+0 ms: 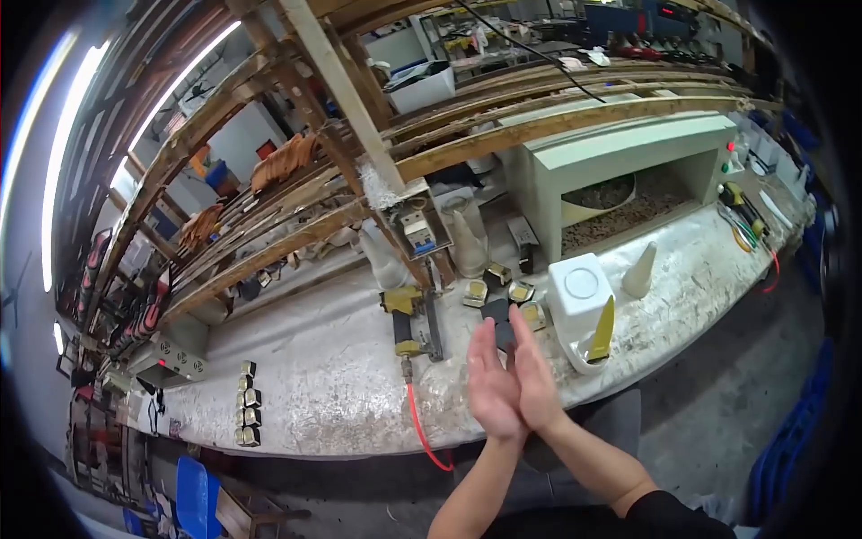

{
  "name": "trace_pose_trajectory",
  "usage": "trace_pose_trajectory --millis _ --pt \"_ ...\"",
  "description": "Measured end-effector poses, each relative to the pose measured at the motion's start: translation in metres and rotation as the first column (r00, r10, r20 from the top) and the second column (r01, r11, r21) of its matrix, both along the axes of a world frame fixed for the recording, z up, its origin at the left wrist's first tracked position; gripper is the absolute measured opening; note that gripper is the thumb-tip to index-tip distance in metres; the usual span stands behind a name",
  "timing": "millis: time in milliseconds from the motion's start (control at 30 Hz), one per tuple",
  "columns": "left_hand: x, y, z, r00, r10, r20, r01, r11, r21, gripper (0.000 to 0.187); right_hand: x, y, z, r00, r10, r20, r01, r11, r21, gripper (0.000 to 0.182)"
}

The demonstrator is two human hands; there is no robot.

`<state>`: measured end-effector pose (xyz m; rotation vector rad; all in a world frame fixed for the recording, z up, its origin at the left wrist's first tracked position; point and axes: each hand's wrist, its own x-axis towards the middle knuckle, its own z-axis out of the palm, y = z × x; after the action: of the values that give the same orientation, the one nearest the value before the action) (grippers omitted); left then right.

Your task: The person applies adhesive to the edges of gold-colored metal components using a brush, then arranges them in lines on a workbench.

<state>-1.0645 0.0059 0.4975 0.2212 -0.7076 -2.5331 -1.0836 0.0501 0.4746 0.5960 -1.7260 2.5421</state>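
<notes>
Here, hands (492, 386) (538, 377) over a scuffed workshop bench (332, 395).

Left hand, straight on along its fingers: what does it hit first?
Likely the dark piece on the worktable, just past the fingertips of the left hand. Depth is unclear from this one view; if the hand is higher than it looks, it could pass over.

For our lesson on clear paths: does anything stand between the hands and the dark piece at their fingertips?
Nothing visible does. The left hand and right hand overlap the dark piece in view; contact is unclear. Small pale-topped blocks sit beside and beyond it, not between.
</notes>
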Motion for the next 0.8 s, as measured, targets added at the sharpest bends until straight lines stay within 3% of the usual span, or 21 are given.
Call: trace_pose_trajectory --millis 67,100,167,200,233,267,333,400,433,467,500,567,667,700,800 --pt "-0.015 -0.011 -0.025 0.999 -0.009 0.043 0.016 0.988 -0.151 0.056 0.032 0.002 -0.007 0.988 -0.059 -0.141 0.062 0.998 0.012 0.058" --pt "-0.005 -0.010 -0.040 0.995 -0.047 0.087 0.057 0.990 -0.127 0.056 0.040 0.002 -0.013 0.991 -0.092 -0.098 0.096 0.995 0.038 0.058" --pt "0.002 -0.003 -0.034 0.991 -0.130 -0.014 0.130 0.987 0.098 0.048 0.025 0.012 -0.018 0.992 -0.104 -0.077 0.113 0.984 0.137 0.055" --pt "0.006 0.002 -0.042 0.986 -0.168 0.012 0.165 0.979 0.117 0.048 0.011 0.021 -0.011 0.957 -0.238 -0.164 0.271 0.937 0.220 0.052" --pt "0.016 0.004 -0.054 0.987 -0.134 0.094 0.141 0.988 -0.063 0.046 -0.001 0.031 -0.006 0.907 -0.338 -0.250 0.404 0.867 0.293 0.049" --pt "0.019 0.004 -0.066 0.986 -0.084 0.144 0.119 0.960 -0.254 0.044 -0.010 0.053 -0.008 0.889 -0.426 -0.167 0.456 0.855 0.248 0.036" --pt "0.006 -0.007 -0.086 0.985 0.043 0.165 0.067 0.795 -0.603 0.042 0.001 0.114 0.015 0.881 -0.428 0.202 0.398 0.901 0.176 0.026" --pt "-0.028 -0.039 -0.098 0.910 0.304 0.281 0.054 0.586 -0.809 0.041 0.000 0.151 0.024 0.844 -0.532 0.065 0.493 0.819 0.294 0.022" --pt "-0.046 -0.042 -0.105 0.910 0.298 0.288 0.058 0.597 -0.800 0.041 -0.007 0.159 0.024 0.842 -0.535 0.060 0.495 0.813 0.306 0.022" --pt "-0.061 -0.042 -0.111 0.880 0.405 0.248 0.102 0.347 -0.932 0.043 -0.014 0.167 0.021 0.830 -0.547 -0.108 0.530 0.714 0.457 0.025" --pt "-0.069 -0.042 -0.115 0.853 0.491 0.176 0.162 0.072 -0.984 0.046 -0.021 0.174 0.017 0.809 -0.520 -0.272 0.570 0.583 0.579 0.029" --pt "-0.074 -0.048 -0.119 0.848 0.491 0.198 0.205 0.040 -0.978 0.047 -0.036 0.189 0.005 0.910 -0.401 -0.105 0.311 0.494 0.812 0.034" --pt "-0.078 -0.046 -0.132 0.835 0.503 0.226 0.306 -0.083 -0.948 0.050 -0.051 0.180 0.006 0.937 -0.348 -0.033 0.187 0.418 0.889 0.028" --pt "-0.075 -0.042 -0.134 0.838 0.488 0.244 0.315 -0.069 -0.946 0.050 -0.056 0.184 0.005 0.933 -0.358 -0.030 0.182 0.400 0.898 0.028" --pt "-0.047 -0.049 -0.124 0.891 0.372 0.260 0.286 -0.016 -0.958 0.050 -0.070 0.186 0.000 0.981 -0.121 -0.154 0.187 0.334 0.924 0.024"
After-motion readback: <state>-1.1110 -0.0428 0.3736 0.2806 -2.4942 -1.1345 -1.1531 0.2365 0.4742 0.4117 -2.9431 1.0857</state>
